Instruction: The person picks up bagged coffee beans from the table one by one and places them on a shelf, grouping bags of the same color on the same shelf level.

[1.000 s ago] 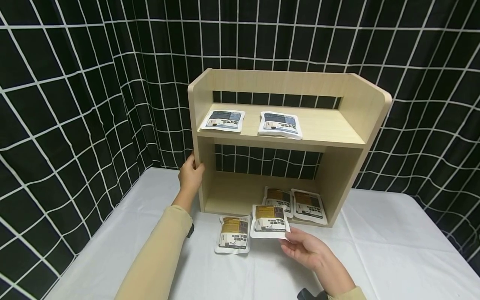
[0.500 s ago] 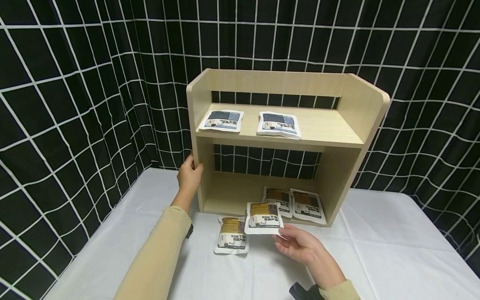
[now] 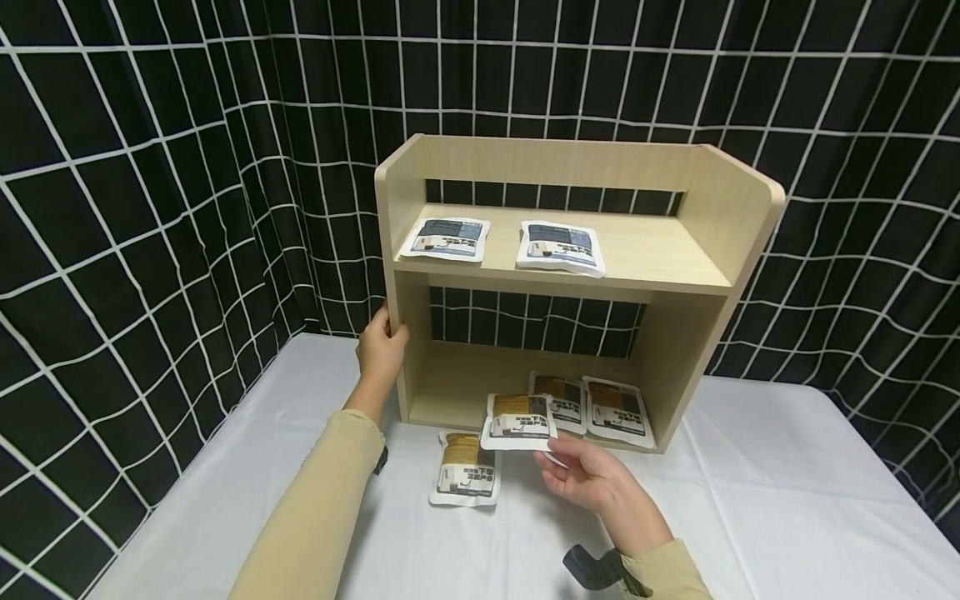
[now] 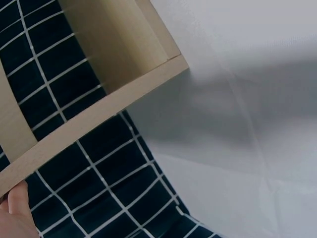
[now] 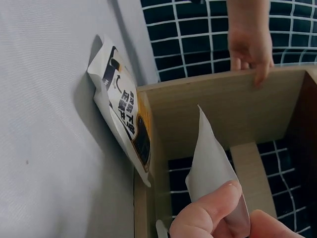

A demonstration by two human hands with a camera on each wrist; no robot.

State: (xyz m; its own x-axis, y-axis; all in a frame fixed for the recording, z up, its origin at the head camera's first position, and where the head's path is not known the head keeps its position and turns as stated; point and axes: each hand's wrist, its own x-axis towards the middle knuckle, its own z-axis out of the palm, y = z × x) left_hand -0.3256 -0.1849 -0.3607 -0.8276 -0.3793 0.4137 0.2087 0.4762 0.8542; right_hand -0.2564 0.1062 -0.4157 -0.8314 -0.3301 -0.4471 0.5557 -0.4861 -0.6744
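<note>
My left hand (image 3: 382,346) grips the left side panel of a light wooden shelf (image 3: 637,287), thumb on the front edge. In the left wrist view, part of that hand (image 4: 17,213) shows at the panel's edge. My right hand (image 3: 588,479) pinches the lower right corner of a white pouch with a brown-and-yellow label (image 3: 519,421), held at the front of the lower compartment. The right wrist view shows this pouch (image 5: 213,163) edge-on between thumb and fingers. A similar pouch (image 3: 467,471) lies on the table just before the shelf.
Two brown-labelled pouches, one (image 3: 617,412) beside the other (image 3: 561,400), lie at the right of the lower compartment. On the upper shelf lie two blue-labelled pouches, one left (image 3: 447,239), one mid (image 3: 560,247). A white cloth covers the table (image 3: 787,500); a black gridded curtain (image 3: 150,208) surrounds it.
My right hand has moved the pinched pouch left and forward, toward the lower compartment's opening. The left hand keeps its grip on the side panel.
</note>
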